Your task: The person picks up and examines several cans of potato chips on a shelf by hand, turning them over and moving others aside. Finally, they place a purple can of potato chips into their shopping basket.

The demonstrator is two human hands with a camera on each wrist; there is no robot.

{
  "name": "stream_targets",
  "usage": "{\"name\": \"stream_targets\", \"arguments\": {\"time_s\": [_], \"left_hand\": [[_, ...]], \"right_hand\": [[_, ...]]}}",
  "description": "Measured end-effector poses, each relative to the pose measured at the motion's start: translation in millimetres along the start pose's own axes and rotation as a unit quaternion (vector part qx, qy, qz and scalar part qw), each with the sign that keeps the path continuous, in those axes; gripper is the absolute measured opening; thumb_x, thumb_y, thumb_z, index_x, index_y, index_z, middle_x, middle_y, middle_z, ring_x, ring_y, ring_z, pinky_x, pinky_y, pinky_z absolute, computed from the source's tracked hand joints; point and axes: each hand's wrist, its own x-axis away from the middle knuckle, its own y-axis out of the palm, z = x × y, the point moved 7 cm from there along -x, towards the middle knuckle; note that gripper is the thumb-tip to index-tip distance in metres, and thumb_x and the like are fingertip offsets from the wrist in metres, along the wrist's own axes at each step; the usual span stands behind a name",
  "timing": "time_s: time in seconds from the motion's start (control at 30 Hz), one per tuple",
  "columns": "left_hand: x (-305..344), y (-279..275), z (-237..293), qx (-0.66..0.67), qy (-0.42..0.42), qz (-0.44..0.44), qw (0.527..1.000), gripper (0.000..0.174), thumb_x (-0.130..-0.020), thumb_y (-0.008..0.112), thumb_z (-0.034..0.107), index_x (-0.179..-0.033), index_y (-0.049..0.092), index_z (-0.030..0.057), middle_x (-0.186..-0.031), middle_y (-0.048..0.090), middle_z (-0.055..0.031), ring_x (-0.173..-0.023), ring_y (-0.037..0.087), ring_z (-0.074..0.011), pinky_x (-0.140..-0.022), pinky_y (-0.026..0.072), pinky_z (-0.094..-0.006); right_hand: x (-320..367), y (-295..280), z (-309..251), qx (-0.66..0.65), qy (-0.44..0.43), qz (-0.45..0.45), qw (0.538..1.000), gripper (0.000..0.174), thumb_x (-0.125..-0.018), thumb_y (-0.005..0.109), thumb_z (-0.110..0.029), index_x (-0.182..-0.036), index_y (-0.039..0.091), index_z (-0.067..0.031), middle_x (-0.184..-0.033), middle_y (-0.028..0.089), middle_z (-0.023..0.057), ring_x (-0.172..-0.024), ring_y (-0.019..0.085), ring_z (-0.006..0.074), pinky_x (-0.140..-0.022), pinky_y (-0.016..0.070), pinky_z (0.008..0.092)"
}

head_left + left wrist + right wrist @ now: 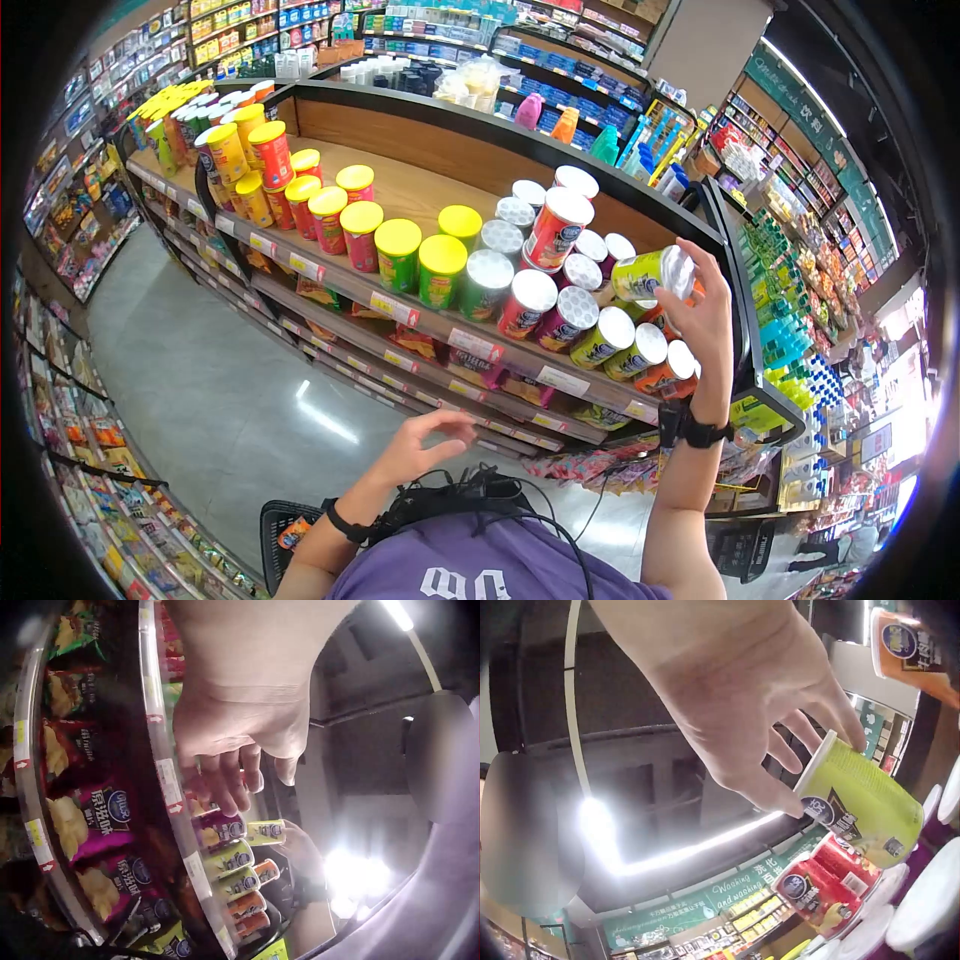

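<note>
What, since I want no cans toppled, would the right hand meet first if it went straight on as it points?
The right hand holds a green can, which would probably bump a white-lidded can first, though depth is unclear.

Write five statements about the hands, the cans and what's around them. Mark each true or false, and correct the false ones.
1. The right hand holds a lime can. True.

2. That can is upright. False: it is tilted well to one side.

3. The left hand grips a bottle. False: it holds nothing and is in front of the shelf.

4. Bags sit lower than the rows of cans. True.

5. All the cans have yellow lids. False: many, including those near the right hand, have white lids.
</note>
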Motion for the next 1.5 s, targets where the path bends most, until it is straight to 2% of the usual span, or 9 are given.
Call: {"name": "stream_targets", "arguments": {"time_s": [0.23,0.53,0.6,0.8,0.93,0.97,1.0,1.27,1.5], "left_hand": [[4.1,-22.1,-41.6,0.112,-0.043,0.074,0.990,0.040,-0.093,0.072,0.021,-0.124,0.062,-0.0023,-0.104,0.070,-0.0131,-0.100,0.067,-0.0209,-0.094,0.0519,-0.0354],[-9.9,-14.4,-44.6,0.130,-0.072,0.066,0.987,0.037,-0.095,0.068,0.019,-0.124,0.061,-0.0025,-0.104,0.069,-0.0126,-0.099,0.066,-0.0199,-0.093,0.0516,-0.0344],[-14.8,-14.4,-45.6,0.128,-0.071,0.061,0.987,0.036,-0.095,0.067,0.019,-0.124,0.061,-0.0025,-0.104,0.069,-0.0124,-0.099,0.066,-0.0199,-0.093,0.0516,-0.0344],[-21.3,-12.5,-51.0,0.125,-0.069,0.049,0.988,0.035,-0.096,0.066,0.017,-0.124,0.062,-0.0023,-0.104,0.069,-0.0121,-0.099,0.067,-0.0203,-0.093,0.0516,-0.0348],[-29.7,-15.4,-50.2,0.129,-0.062,0.049,0.989,0.036,-0.096,0.067,0.020,-0.124,0.061,-0.0024,-0.104,0.070,-0.0123,-0.098,0.067,-0.0204,-0.093,0.0517,-0.0351],[-29.4,-15.8,-50.4,0.129,-0.063,0.048,0.988,0.036,-0.096,0.067,0.020,-0.124,0.061,-0.0024,-0.104,0.070,-0.0123,-0.098,0.067,-0.0204,-0.093,0.0517,-0.0351],[-29.1,-16.6,-50.7,0.130,-0.062,0.048,0.988,0.036,-0.096,0.067,0.021,-0.124,0.061,-0.0025,-0.104,0.070,-0.0123,-0.099,0.067,-0.0203,-0.092,0.0518,-0.0351],[-26.9,-17.1,-54.8,0.140,-0.064,0.048,0.987,0.037,-0.097,0.067,0.022,-0.124,0.061,-0.0026,-0.102,0.069,-0.0118,-0.098,0.066,-0.0201,-0.091,0.0518,-0.0345],[-28.2,-12.2,-53.3,0.167,-0.078,0.037,0.982,0.038,-0.097,0.067,0.024,-0.124,0.061,-0.0022,-0.100,0.069,-0.0121,-0.097,0.066,-0.0204,-0.091,0.0515,-0.0348]], "right_hand": [[-31.8,29.2,33.7,-0.004,0.050,-0.110,0.993,0.062,-0.076,0.077,-0.008,-0.136,0.059,-0.0063,-0.123,0.063,0.0101,-0.110,0.063,0.0212,-0.092,0.0541,0.0362],[-41.1,25.2,50.0,-0.027,0.102,-0.172,0.979,0.062,-0.075,0.075,-0.006,-0.134,0.059,-0.0044,-0.122,0.067,0.0095,-0.107,0.065,0.0214,-0.094,0.0538,0.0365],[-42.4,27.1,59.6,0.004,0.050,-0.166,0.985,0.062,-0.074,0.076,-0.008,-0.134,0.060,-0.0044,-0.119,0.067,0.0089,-0.104,0.064,0.0216,-0.092,0.0531,0.0363],[-39.1,47.8,58.9,0.006,0.046,-0.220,0.974,0.064,-0.072,0.080,-0.012,-0.133,0.061,-0.0066,-0.120,0.066,0.0111,-0.103,0.063,0.0232,-0.092,0.0492,0.0345],[-39.3,62.7,60.6,0.061,0.012,-0.234,0.970,0.066,-0.071,0.082,-0.017,-0.133,0.061,-0.0072,-0.118,0.068,0.0140,-0.108,0.064,0.0300,-0.095,0.0494,0.0379],[-39.0,67.4,69.5,0.085,0.023,-0.256,0.963,0.070,-0.071,0.084,-0.021,-0.135,0.060,-0.0062,-0.126,0.067,0.0141,-0.118,0.063,0.0288,-0.099,0.0494,0.0416],[-38.2,68.8,68.4,0.085,0.024,-0.256,0.963,0.070,-0.071,0.084,-0.021,-0.135,0.060,-0.0062,-0.126,0.067,0.0141,-0.118,0.063,0.0288,-0.099,0.0494,0.0416],[-35.0,79.8,74.6,0.146,0.052,-0.279,0.948,0.047,-0.068,0.085,-0.024,-0.106,0.066,-0.0034,-0.109,0.070,0.0129,-0.106,0.065,0.0307,-0.095,0.0485,0.0387],[-34.4,79.9,79.0,0.124,0.037,-0.290,0.948,0.042,-0.071,0.083,-0.028,-0.104,0.067,-0.0071,-0.109,0.069,0.0126,-0.107,0.063,0.0325,-0.091,0.0476,0.0402]]}}
